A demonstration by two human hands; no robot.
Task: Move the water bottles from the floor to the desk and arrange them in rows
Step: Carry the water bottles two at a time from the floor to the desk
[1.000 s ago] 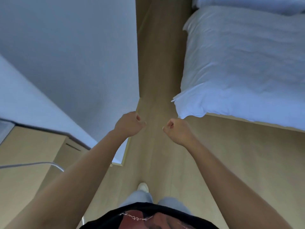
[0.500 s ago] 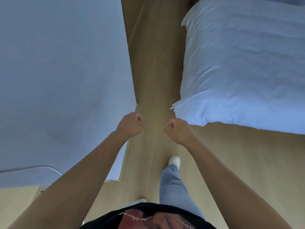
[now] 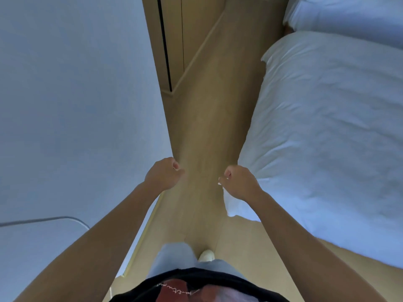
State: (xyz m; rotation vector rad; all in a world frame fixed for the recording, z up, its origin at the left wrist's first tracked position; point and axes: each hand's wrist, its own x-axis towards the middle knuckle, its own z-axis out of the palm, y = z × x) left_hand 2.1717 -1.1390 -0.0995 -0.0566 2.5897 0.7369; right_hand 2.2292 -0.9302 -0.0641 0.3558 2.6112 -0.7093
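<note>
No water bottle and no desk is in view. My left hand (image 3: 164,174) is held out in front of me over the wooden floor (image 3: 209,136), fingers curled into a fist with nothing in it. My right hand (image 3: 238,182) hangs level with it, a short gap to the right, also curled and empty. It sits just in front of the bed's near corner. Both forearms reach in from the bottom of the view.
A white wall (image 3: 76,105) fills the left side. A bed with white bedding (image 3: 327,138) takes up the right. A narrow strip of floor runs ahead between them to a wooden cabinet (image 3: 168,40). A grey cable (image 3: 43,220) crosses at lower left.
I have walked forward along the passage: the wooden desk top at lower left has left the view and the bed has slid closer. Both hands stay curled and empty.
</note>
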